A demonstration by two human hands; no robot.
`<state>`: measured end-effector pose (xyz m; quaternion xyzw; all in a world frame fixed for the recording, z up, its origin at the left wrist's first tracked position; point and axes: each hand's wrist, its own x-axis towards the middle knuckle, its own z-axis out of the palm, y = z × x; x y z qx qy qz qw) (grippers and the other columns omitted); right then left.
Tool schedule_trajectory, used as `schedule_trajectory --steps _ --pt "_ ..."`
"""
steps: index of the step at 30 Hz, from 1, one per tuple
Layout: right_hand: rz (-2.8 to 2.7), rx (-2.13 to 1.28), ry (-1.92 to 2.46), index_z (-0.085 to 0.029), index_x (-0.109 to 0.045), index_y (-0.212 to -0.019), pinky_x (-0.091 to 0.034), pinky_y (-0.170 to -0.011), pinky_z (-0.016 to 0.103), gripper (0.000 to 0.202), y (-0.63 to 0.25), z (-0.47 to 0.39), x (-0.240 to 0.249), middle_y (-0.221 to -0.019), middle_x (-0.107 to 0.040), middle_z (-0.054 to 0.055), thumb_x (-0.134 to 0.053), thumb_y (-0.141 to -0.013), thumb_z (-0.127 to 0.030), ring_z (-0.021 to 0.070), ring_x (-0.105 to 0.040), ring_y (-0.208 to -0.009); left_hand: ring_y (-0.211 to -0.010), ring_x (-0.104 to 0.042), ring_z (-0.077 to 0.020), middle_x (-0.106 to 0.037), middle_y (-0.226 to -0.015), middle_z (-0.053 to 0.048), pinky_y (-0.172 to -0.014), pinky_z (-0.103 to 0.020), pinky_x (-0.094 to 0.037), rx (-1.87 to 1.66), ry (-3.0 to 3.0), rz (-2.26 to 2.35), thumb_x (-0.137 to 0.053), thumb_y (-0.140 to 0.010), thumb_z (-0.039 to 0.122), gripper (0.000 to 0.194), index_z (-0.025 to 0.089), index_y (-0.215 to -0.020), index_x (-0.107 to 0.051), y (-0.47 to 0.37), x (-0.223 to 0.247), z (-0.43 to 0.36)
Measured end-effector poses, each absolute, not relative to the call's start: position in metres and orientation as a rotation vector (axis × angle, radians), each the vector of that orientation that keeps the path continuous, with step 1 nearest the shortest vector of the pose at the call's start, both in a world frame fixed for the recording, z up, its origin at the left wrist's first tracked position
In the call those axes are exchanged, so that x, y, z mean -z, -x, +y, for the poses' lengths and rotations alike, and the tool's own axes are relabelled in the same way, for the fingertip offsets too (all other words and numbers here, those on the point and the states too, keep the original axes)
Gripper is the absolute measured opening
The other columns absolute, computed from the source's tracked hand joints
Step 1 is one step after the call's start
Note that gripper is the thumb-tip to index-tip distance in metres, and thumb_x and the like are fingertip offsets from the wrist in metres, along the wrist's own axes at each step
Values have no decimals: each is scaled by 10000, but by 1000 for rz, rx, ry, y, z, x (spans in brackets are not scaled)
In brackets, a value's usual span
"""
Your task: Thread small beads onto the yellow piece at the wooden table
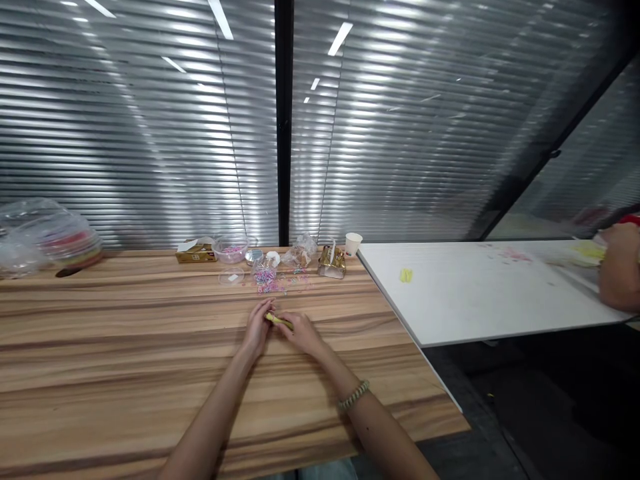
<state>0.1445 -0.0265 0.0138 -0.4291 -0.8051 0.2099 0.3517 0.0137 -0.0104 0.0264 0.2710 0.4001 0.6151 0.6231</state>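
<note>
A slim yellow piece (pixel 279 321) spans the gap between my two hands, just above the wooden table; it is too small to name more exactly. My right hand (pixel 299 331) is closed on its right end. My left hand (pixel 257 327) has its fingers curled round the left end, where a small pale bit shows and the fingertips partly hide the contact. Beyond my hands, small pink, purple and blue pieces (pixel 267 288) lie loose, with more inside a clear plastic bag (pixel 263 267).
Along the back stand a tissue box (pixel 197 252), a clear bowl (pixel 230 249), a gold tissue pack (pixel 331 261) and a paper cup (pixel 353 243). A plastic-wrapped stack (pixel 65 240) sits far left. The white table (pixel 450 293) holds a yellow piece (pixel 406 275); another person's arm (pixel 620 267) rests there.
</note>
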Motion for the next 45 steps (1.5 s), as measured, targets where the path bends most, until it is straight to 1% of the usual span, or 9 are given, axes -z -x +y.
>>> schedule_trajectory --steps 8,15,26,35,39,45 --pt "-2087 -546 1117 -278 -560 -1181 -468 -833 287 321 -145 -27 -15 -1105 -632 -12 -481 -870 -261 173 -613 -945 -605 -513 -107 -586 -672 13 -541 -202 -367 -1427 -637 913 -723 -530 282 324 156 -822 -665 -14 -26 -10" --pt "-2090 -547 1146 -302 -547 -1195 -465 -853 293 324 -145 -27 -13 -1118 -625 -15 -475 -878 -296 176 -606 -969 -593 -504 -98 -582 -666 16 -535 -196 -363 -1412 -656 908 -719 -540 277 329 157 -841 -663 -14 -24 -10" --pt "-2087 -560 1124 -265 -564 -1170 -452 -868 281 303 -145 -27 -15 -1115 -627 -1 -465 -884 -285 171 -598 -986 -597 -500 -104 -574 -672 6 -525 -196 -370 -1416 -679 928 -721 -537 291 345 155 -848 -663 -14 -23 -10" --pt "-2091 -561 1121 -271 -551 -1187 -452 -879 290 313 -145 -27 -15 -1151 -606 -13 -463 -886 -286 175 -594 -999 -600 -500 -105 -570 -674 7 -527 -199 -367 -1417 -691 938 -710 -541 296 338 151 -842 -656 -15 -24 -10" --pt "-2096 -555 1140 -274 -551 -1187 -458 -861 286 315 -145 -28 -17 -1128 -620 -13 -463 -885 -277 173 -602 -981 -599 -504 -107 -570 -674 6 -529 -201 -366 -1412 -690 950 -711 -536 296 344 150 -842 -656 -15 -24 -10" --pt "-2102 -557 1139 -278 -535 -1206 -453 -868 282 329 -145 -29 -18 -1147 -608 -12 -460 -886 -262 175 -599 -989 -599 -497 -99 -571 -674 7 -520 -189 -363 -1406 -681 943 -715 -549 291 338 150 -850 -656 -15 -24 -11"
